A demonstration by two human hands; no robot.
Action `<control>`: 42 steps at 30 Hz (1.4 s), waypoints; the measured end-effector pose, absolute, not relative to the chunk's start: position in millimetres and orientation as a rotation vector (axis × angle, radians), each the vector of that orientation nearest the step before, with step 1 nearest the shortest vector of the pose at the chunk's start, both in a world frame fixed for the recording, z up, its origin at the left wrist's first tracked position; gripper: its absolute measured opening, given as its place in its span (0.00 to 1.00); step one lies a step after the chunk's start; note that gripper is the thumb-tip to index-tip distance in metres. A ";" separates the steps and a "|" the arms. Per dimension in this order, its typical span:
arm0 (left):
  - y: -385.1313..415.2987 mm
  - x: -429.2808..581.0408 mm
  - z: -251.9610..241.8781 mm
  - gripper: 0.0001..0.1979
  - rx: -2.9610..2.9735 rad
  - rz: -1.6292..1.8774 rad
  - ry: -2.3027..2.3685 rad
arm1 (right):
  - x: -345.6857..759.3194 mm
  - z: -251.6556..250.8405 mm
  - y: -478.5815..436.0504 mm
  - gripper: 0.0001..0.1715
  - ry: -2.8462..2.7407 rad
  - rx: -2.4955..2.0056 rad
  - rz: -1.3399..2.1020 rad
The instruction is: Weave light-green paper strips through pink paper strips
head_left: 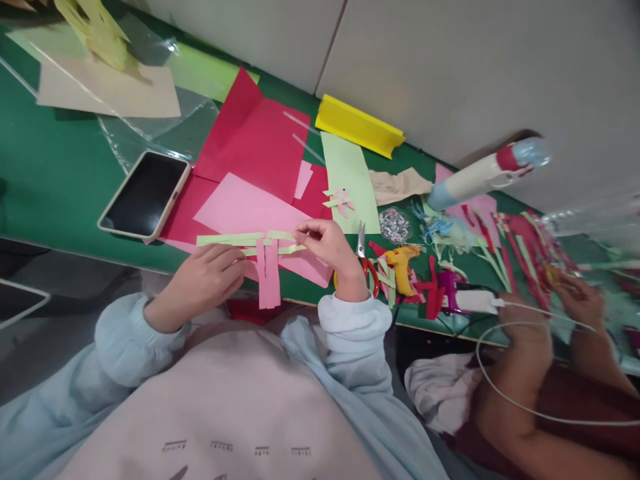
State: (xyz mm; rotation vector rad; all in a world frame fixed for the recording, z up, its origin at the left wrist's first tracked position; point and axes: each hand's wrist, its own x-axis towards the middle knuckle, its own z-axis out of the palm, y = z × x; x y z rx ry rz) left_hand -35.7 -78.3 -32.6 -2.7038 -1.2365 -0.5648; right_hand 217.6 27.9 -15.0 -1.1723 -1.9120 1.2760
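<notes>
Head view: our right hand [327, 247] pinches green strips [230, 239] by one end; apart from it, our left hand [213, 273] lies over them, its grip unclear. Pink strips [271, 273] cross them between both, at the edge of the table [60, 173].

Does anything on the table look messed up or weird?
Yes: the beige strip, just right of the pale green sheet, looks crumpled and wavy, while that sheet looks mostly flat.
</notes>
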 end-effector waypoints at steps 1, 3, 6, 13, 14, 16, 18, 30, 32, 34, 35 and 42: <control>-80.0 -34.3 -32.3 0.09 -2.697 -0.554 -1.251 | 217.8 -16.2 27.9 0.10 -1.911 -1.175 1.271; -83.2 -30.8 -31.4 0.09 -2.696 -0.546 -1.276 | 218.0 -17.8 27.7 0.10 -1.915 -1.186 1.259; -86.4 -24.8 -30.1 0.09 -2.727 -0.602 -1.266 | 218.3 -18.1 27.0 0.09 -1.940 -1.212 1.244; -87.4 -13.4 -31.1 0.10 -2.804 -0.686 -1.194 | 221.1 -19.5 25.1 0.10 -1.848 -1.202 1.339; -87.1 -12.2 -31.4 0.10 -2.807 -0.691 -1.182 | 221.1 -20.1 24.6 0.11 -1.789 -1.183 1.412; -86.1 -10.0 -31.7 0.10 -2.809 -0.682 -1.159 | 220.4 -20.7 23.3 0.15 -1.688 -1.145 1.533; -84.9 -8.1 -31.4 0.10 -2.801 -0.655 -1.146 | 218.8 -20.1 21.9 0.17 -1.656 -1.116 1.583; -81.6 -6.2 -34.1 0.10 -2.795 -0.588 -1.133 | 210.6 -9.3 15.8 0.10 -2.194 -1.041 1.168; -81.5 -6.3 -34.2 0.10 -2.793 -0.586 -1.128 | 208.0 -9.6 15.6 0.09 -2.255 -1.040 1.137; -81.7 -6.6 -34.2 0.10 -2.796 -0.578 -1.129 | 206.0 -9.8 15.3 0.10 -2.294 -1.034 1.126; -81.8 -6.9 -34.1 0.10 -2.797 -0.576 -1.132 | 205.5 -9.9 15.1 0.10 -2.309 -1.034 1.124; -82.0 -7.6 -33.7 0.09 -2.792 -0.572 -1.140 | 205.4 -9.6 11.2 0.11 -2.378 -1.018 1.145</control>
